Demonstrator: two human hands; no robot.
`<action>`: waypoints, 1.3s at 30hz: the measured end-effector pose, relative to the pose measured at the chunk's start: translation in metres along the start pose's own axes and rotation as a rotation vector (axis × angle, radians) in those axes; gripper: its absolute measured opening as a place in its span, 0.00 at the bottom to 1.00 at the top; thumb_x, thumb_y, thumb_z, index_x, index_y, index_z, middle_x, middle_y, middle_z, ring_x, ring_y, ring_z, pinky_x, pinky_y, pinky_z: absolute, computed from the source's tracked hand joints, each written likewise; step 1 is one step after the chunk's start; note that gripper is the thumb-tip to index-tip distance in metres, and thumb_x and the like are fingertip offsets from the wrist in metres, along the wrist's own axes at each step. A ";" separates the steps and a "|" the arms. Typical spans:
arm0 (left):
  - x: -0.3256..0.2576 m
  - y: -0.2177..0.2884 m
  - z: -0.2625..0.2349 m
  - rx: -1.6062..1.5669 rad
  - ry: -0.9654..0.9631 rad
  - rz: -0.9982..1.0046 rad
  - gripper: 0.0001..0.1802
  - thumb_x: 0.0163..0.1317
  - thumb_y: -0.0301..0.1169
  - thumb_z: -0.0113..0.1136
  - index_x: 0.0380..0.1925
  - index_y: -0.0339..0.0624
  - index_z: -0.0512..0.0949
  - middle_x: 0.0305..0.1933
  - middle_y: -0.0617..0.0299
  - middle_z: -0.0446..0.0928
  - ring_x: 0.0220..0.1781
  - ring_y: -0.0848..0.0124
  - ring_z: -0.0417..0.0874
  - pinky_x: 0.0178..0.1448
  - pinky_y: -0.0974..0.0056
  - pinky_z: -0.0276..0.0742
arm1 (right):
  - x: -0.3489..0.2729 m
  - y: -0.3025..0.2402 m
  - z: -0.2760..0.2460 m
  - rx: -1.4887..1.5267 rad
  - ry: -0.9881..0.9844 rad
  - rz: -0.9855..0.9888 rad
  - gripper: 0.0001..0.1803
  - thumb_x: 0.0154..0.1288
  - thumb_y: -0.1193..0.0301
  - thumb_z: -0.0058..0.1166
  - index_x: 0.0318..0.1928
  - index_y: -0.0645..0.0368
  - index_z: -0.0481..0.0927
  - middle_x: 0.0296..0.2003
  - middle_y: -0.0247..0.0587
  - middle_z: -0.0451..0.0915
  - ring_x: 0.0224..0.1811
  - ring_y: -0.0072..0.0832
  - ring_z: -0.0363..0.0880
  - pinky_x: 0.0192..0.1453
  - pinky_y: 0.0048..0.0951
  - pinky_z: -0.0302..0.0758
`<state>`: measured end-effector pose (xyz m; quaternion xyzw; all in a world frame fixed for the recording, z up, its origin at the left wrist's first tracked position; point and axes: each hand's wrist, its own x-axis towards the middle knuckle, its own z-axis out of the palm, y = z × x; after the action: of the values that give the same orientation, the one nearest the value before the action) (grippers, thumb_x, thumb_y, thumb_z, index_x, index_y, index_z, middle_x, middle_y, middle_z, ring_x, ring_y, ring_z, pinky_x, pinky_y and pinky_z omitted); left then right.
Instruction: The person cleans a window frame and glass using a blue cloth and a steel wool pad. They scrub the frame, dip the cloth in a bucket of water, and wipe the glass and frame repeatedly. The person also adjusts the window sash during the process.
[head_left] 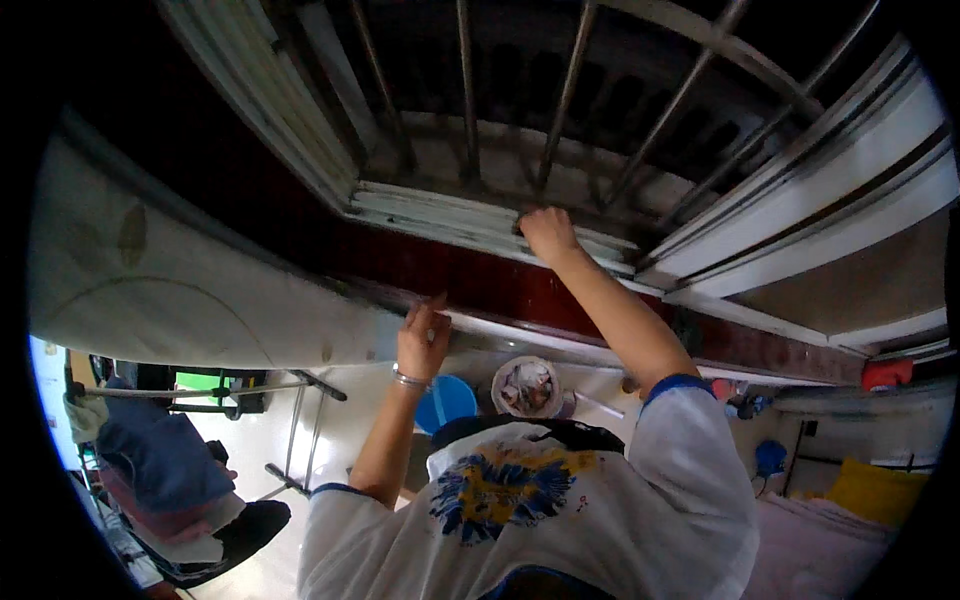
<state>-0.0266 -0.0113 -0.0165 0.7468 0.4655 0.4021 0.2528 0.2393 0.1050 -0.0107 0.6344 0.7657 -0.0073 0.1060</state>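
Clenching over sliding-window track (pixel 440 215) — right hand (pixel 548 236), contents hidden — and, toward its eight o'clock, left hand (pixel 423 345) beside dark-red windowsill (pixel 490 284), grip unclear

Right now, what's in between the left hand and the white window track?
The dark red sill lies between the left hand and the white window track; the head view shows it.

A dark red windowsill (pixel 480 283) bears a white track (pixel 430 215) along its far edge
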 end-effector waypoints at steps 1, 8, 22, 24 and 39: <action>0.003 0.005 -0.001 0.023 -0.028 -0.012 0.24 0.53 0.17 0.55 0.52 0.41 0.75 0.41 0.53 0.79 0.34 0.63 0.83 0.38 0.63 0.80 | -0.006 0.002 0.007 0.026 0.134 -0.038 0.10 0.54 0.73 0.51 0.36 0.57 0.82 0.51 0.41 0.76 0.43 0.42 0.81 0.43 0.44 0.79; -0.009 -0.003 0.003 -0.007 0.009 -0.013 0.22 0.53 0.18 0.55 0.51 0.41 0.75 0.39 0.53 0.79 0.35 0.62 0.83 0.39 0.62 0.79 | -0.053 0.052 0.008 0.004 0.191 0.021 0.09 0.53 0.74 0.52 0.34 0.60 0.83 0.46 0.43 0.78 0.42 0.41 0.82 0.41 0.41 0.80; -0.019 -0.009 -0.014 0.095 -0.010 -0.116 0.20 0.54 0.17 0.56 0.48 0.39 0.76 0.40 0.53 0.80 0.36 0.65 0.84 0.41 0.64 0.81 | 0.038 -0.050 -0.021 0.137 0.142 -0.066 0.12 0.55 0.74 0.50 0.40 0.52 0.83 0.45 0.42 0.79 0.45 0.41 0.81 0.45 0.41 0.79; -0.020 -0.009 -0.015 0.106 0.030 -0.112 0.19 0.55 0.17 0.55 0.48 0.38 0.76 0.39 0.52 0.80 0.35 0.65 0.84 0.41 0.64 0.81 | 0.023 -0.025 -0.013 0.171 0.131 -0.056 0.13 0.55 0.75 0.50 0.40 0.51 0.83 0.47 0.41 0.79 0.46 0.41 0.80 0.48 0.42 0.78; -0.012 -0.019 -0.006 0.070 0.036 -0.035 0.18 0.54 0.19 0.55 0.47 0.38 0.76 0.36 0.53 0.80 0.33 0.60 0.81 0.40 0.60 0.79 | 0.028 -0.027 0.008 0.243 0.212 -0.035 0.10 0.59 0.71 0.48 0.37 0.54 0.83 0.41 0.45 0.82 0.41 0.44 0.82 0.43 0.46 0.79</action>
<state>-0.0443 -0.0137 -0.0321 0.7397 0.4967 0.3943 0.2250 0.2098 0.1260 -0.0269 0.6264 0.7769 -0.0349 -0.0530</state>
